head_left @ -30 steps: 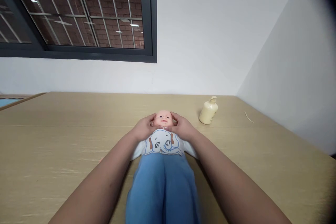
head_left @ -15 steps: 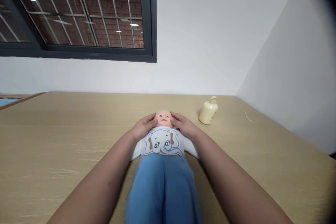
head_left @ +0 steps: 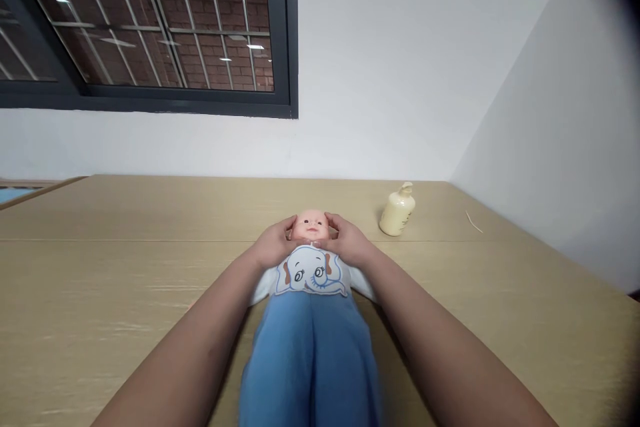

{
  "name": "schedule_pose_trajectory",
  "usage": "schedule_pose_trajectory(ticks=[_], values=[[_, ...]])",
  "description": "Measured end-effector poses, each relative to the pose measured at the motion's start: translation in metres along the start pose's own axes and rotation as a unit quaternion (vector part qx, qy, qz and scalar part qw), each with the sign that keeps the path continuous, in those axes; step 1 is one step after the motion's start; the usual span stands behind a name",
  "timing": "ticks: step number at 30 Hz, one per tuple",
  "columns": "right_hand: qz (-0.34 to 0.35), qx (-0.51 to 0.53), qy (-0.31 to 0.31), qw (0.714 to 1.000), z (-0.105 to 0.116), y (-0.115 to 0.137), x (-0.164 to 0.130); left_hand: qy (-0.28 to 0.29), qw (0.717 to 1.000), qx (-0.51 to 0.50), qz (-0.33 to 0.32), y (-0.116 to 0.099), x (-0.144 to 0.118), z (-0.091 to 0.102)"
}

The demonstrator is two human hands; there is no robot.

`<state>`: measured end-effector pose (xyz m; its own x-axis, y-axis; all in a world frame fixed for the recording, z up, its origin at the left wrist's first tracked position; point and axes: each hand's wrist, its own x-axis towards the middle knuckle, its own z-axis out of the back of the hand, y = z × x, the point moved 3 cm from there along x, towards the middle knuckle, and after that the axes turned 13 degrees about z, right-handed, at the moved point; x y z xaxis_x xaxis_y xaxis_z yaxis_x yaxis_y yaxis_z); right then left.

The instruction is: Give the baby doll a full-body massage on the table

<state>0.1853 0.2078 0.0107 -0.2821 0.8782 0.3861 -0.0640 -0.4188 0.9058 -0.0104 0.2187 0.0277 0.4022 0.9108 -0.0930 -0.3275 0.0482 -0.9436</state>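
Note:
A baby doll [head_left: 311,340] lies on its back on the wooden table, head at the far end, in blue trousers and a white top with an elephant print. My left hand [head_left: 277,242] curves around the left side of the doll's head, its thumb at the chin. From the other side my right hand [head_left: 349,240] cups the head the same way, and both thumbs come close together under the chin. The doll's face stays visible between the hands, while its ears and neck are mostly covered. White sleeves lie partly under my forearms.
A cream pump bottle [head_left: 397,212] stands on the table [head_left: 150,293] to the right, beyond my right hand. Farther right lies a thin pale strip [head_left: 474,221]. A white wall and a dark-framed barred window [head_left: 285,33] rise behind the table.
Both thumbs have slid from the doll's cheeks down and inward to beneath its chin. The fingers remain at the sides of the head. Doll and bottle keep their places.

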Motion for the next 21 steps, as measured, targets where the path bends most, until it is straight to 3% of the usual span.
schedule_pose_trajectory(ticks=[5,12,15,18,21], values=[[0.013,0.047,0.021,0.999,0.004,0.009,-0.001,0.009,0.999,-0.037,-0.008,0.009,0.002,0.007],[0.001,0.127,0.033,0.991,0.01,-0.001,0.0,0.075,0.973,-0.218,0.008,0.018,0.008,0.003],[-0.005,0.085,0.005,0.996,0.008,-0.001,0.0,0.061,0.986,-0.154,-0.011,0.013,0.006,0.001],[-0.011,0.027,0.013,1.0,0.003,0.006,-0.001,0.005,0.999,-0.036,-0.002,0.007,0.003,-0.001],[-0.018,0.034,0.011,0.999,-0.003,0.01,-0.002,-0.039,0.999,0.008,0.014,0.004,0.002,-0.002]])
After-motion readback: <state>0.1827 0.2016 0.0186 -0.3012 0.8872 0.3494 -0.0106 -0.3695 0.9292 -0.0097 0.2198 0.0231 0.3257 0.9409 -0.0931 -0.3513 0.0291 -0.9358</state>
